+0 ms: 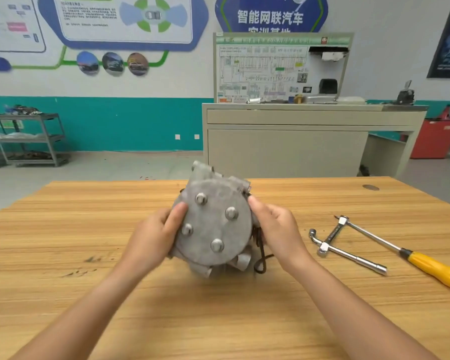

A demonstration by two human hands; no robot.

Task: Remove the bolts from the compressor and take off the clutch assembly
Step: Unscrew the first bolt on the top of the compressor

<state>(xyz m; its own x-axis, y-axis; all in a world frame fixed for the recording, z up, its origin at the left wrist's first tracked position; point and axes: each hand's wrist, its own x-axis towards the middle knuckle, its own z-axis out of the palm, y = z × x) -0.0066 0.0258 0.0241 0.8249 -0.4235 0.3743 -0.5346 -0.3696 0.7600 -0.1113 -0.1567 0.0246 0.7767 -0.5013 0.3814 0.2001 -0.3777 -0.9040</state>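
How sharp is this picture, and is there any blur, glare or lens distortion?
Head view: the compressor, held in the left hand and right hand, is smeared at its lower edge; the wrench looks sharper. Head view: the wide lens slants the cabinet, light is soft, no harsh glare.

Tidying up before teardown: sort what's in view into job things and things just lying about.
For the job: compressor, its four bolts, left hand and right hand gripping it; probably socket wrench, spanner, yellow-handled driver.
Lying about: grey cart, red bin, wiring display board.
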